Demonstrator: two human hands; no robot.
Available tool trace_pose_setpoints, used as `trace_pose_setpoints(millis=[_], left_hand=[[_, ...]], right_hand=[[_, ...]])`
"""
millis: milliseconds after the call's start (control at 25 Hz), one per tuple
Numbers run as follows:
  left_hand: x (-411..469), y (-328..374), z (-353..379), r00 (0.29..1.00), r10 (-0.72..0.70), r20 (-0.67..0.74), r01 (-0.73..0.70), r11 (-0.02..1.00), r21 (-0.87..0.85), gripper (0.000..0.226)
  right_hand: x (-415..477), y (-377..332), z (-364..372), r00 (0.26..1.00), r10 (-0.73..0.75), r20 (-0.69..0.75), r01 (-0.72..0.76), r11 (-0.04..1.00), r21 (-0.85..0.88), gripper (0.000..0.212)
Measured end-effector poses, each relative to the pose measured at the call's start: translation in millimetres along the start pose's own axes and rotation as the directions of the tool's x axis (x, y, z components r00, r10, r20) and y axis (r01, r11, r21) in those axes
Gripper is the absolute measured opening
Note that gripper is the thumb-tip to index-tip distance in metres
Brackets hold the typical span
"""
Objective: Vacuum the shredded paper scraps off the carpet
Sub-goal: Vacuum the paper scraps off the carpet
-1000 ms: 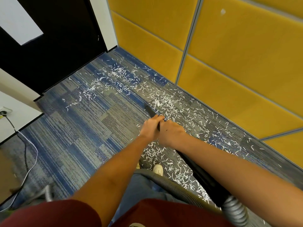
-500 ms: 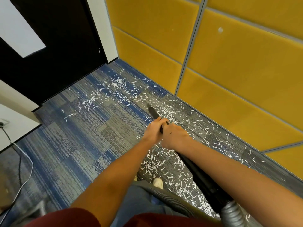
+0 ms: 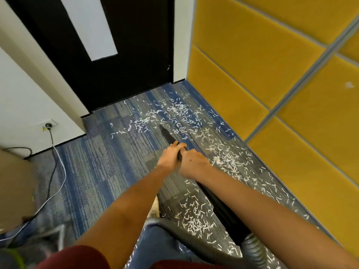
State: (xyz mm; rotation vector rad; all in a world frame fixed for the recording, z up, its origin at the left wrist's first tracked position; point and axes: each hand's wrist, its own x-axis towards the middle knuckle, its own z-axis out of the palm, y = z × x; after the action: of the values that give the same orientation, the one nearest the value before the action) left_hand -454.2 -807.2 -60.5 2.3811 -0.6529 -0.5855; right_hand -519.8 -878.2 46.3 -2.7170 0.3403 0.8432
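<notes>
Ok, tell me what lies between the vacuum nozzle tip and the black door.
In the head view, scattered paper scraps lie on the carpet between the nozzle and the door, thinning out just before the door.

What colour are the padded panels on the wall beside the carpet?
Mustard yellow wall panels, split by grey seams, seen in the head view.
</notes>
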Motion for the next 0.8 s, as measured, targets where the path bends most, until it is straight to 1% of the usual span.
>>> trace_pose_setpoints(millis=[80,240,440,600,800], left_hand=[[12,-37,-29,0.999,-0.035,-0.013,0.034,0.999,-0.014,0.036],[31,-108,-88,0.987,-0.133,-0.089,0.133,0.991,0.001,0.038],[48,-162,-132,0.966,-0.206,-0.16,0.215,0.976,0.045,0.037],[54,-180,-146,0.958,-0.233,-0.167,0.249,0.965,0.086,0.038],[50,-185,-154,0.949,-0.242,-0.202,0.269,0.955,0.122,0.037]], right_hand=[[33,-38,-6,1.0,-0.017,0.026,0.017,1.0,-0.012,0.056],[93,-112,-24,0.996,-0.08,0.047,0.083,0.994,-0.066,0.059],[141,-164,-40,0.984,-0.157,0.08,0.165,0.98,-0.113,0.062],[155,-185,-49,0.973,-0.198,0.118,0.217,0.959,-0.181,0.063],[155,-196,-55,0.97,-0.218,0.111,0.239,0.94,-0.243,0.063]])
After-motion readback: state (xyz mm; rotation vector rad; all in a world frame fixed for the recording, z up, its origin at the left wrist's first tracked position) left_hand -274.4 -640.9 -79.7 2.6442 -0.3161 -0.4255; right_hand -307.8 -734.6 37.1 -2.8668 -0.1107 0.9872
